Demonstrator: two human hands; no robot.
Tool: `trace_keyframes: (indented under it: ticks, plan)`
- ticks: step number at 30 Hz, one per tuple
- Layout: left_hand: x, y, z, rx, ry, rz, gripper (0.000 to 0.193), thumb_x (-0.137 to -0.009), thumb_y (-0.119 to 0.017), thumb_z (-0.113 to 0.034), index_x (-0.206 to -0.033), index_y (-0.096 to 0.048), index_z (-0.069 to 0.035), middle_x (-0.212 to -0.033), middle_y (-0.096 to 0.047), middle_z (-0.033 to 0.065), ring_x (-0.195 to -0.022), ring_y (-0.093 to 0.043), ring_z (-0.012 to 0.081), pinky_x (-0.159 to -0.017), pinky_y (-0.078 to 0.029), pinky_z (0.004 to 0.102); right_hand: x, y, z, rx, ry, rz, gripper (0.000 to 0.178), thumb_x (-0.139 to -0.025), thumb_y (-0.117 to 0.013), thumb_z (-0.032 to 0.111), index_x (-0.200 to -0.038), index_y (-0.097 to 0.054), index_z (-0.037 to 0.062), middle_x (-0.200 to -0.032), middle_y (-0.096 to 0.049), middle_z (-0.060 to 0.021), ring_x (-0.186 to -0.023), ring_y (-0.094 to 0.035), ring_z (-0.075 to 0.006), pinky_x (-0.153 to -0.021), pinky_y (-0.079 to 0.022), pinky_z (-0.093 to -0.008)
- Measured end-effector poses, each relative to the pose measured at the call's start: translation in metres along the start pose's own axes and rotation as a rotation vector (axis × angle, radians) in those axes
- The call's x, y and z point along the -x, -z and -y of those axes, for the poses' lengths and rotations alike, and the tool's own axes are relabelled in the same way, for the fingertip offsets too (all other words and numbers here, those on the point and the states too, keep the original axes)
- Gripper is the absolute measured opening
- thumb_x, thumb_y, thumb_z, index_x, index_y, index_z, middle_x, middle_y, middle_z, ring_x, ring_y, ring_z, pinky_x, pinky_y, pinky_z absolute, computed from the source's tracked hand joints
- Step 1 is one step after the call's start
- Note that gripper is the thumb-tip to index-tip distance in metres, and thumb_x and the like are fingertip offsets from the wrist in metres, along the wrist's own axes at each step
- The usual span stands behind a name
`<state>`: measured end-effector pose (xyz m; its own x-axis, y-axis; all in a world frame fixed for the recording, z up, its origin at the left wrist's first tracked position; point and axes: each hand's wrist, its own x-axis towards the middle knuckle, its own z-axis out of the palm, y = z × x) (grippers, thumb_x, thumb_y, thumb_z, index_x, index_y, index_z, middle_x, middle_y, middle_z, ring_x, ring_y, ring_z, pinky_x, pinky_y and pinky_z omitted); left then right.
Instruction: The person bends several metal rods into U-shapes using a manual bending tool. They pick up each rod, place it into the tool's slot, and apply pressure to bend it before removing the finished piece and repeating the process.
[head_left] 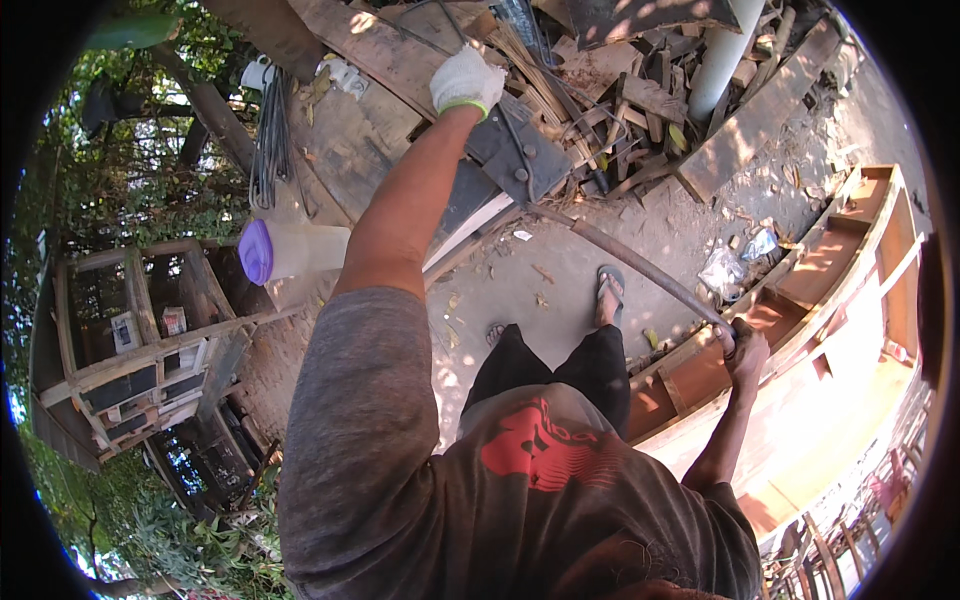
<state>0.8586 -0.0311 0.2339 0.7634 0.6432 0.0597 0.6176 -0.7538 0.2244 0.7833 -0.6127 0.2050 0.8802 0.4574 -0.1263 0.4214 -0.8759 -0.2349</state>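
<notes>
My left hand (467,82), in a white knitted glove with a yellow-green cuff, is closed over a thin metal rod (512,135) at the workbench's far side. The rod shows beyond the glove and again on the near side, where it reaches a dark metal plate (520,155) with round pegs. My bare right hand (748,350) is wrapped round the near end of a long rusty pipe (650,270), out to the right. The pipe's far end meets the plate near the pegs. The glove hides part of the rod.
A wooden bench (370,150) bears a translucent container with a purple lid (257,252) and a bundle of thin rods (270,140). Scrap wood (650,100) is heaped beyond. A wooden cabinet frame (800,270) lies at right; an old shelf frame (150,330) stands left.
</notes>
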Motion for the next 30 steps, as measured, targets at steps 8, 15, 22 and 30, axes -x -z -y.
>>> trace_keyframes:
  ticks: [8, 15, 22, 30]
  plan:
    - [-0.005, -0.003, 0.006, 0.034, -0.056, -0.001, 0.049, -0.081, -0.066, -0.043, -0.112, -0.068, -0.006, -0.111, -0.068, 0.0213, -0.102, -0.066, 0.0362, -0.087, -0.053, 0.0461, 0.143, -0.036, 0.133, -0.096, -0.423, -0.093, 0.068, -0.083, -0.052, 0.072, -0.069, -0.055, 0.0063, -0.059, -0.056, -0.0186, -0.060, -0.060, -0.0412, -0.053, -0.045, -0.0487]
    - [-0.015, -0.016, 0.006, 0.019, -0.161, -0.021, 0.052, -0.081, -0.061, -0.046, -0.113, -0.069, -0.006, -0.116, -0.067, 0.0178, -0.107, -0.065, 0.0352, -0.089, -0.053, 0.0453, 0.217, -0.074, 0.299, -0.162, -0.807, -0.080, 0.056, -0.089, -0.055, 0.061, -0.077, -0.054, 0.0060, -0.070, -0.062, -0.0211, -0.069, -0.062, -0.0438, -0.059, -0.046, -0.0511]
    - [-0.011, -0.013, 0.012, 0.113, -0.132, -0.036, 0.049, -0.079, -0.061, -0.040, -0.111, -0.070, -0.004, -0.112, -0.068, 0.0218, -0.106, -0.066, 0.0344, -0.087, -0.053, 0.0451, 0.216, -0.047, 0.278, -0.317, -0.611, -0.011, 0.043, -0.095, -0.056, 0.047, -0.083, -0.051, 0.0052, -0.065, -0.059, -0.0210, -0.067, -0.059, -0.0456, -0.058, -0.044, -0.0498]
    - [-0.006, -0.014, 0.012, 0.144, -0.097, -0.018, 0.045, -0.079, -0.061, -0.041, -0.108, -0.071, -0.008, -0.111, -0.069, 0.0179, -0.103, -0.067, 0.0336, -0.084, -0.054, 0.0465, 0.173, -0.029, 0.194, -1.324, -0.350, 0.672, 0.037, -0.099, -0.055, 0.040, -0.092, -0.053, 0.0042, -0.060, -0.054, -0.0014, -0.048, -0.053, -0.0095, -0.042, -0.042, -0.0234]
